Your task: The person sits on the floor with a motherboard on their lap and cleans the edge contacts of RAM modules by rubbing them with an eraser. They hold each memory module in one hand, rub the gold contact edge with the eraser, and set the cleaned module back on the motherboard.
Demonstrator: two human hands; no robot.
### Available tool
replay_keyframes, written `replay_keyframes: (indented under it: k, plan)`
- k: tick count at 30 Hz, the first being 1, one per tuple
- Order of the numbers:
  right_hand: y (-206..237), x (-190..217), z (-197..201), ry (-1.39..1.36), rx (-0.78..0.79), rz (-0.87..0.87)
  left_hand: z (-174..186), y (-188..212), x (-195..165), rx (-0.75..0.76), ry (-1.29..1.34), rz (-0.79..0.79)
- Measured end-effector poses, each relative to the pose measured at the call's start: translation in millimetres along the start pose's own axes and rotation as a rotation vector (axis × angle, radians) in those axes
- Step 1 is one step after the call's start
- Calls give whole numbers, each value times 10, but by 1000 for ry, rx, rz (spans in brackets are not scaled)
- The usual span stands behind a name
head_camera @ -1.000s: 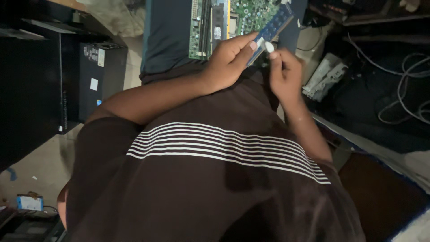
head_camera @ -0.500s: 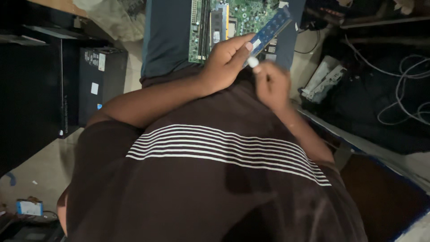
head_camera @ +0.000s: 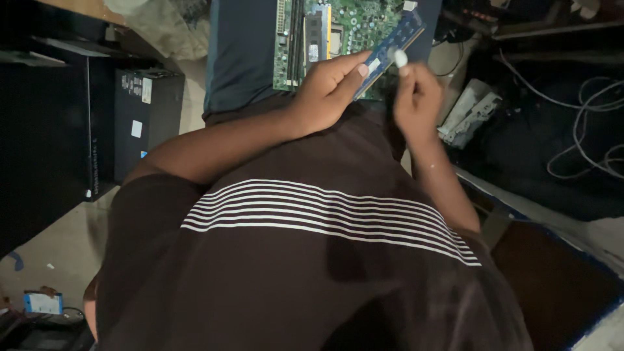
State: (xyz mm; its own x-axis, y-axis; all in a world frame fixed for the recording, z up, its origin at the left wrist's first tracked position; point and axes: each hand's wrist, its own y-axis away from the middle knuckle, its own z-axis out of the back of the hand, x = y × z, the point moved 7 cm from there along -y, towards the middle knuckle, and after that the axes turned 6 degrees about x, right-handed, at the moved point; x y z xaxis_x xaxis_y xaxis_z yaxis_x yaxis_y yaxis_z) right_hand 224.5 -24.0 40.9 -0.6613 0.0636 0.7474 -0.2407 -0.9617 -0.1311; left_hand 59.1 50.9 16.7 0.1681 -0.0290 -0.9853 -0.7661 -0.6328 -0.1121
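Two hands meet near the top of the head view, above a dark shirt with white stripes. The left hand pinches the lower end of a blue memory module between thumb and fingers, holding it tilted so it slants up to the right over a green circuit board. The right hand has its fingers pressed around a small white eraser-like piece, whose tip touches the module's lower edge. A black computer case stands at left, white cables lie at right.
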Motion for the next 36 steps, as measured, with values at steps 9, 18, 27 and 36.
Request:
replay_keyframes:
  k: [9, 18, 27, 36]
  plan:
    - [-115, -154, 85, -54, -74, -59, -24, -9, 33, 16, -26, 48]
    - [174, 113, -235, -82, 15, -42, 66, -7, 83, -46, 29, 50]
    - [-80, -135, 141, 79, -106, -13, -31, -18, 62, 33, 15, 36]
    - [-102, -225, 149, -35, -128, -90, -67, -6, 116, 34, -16, 38]
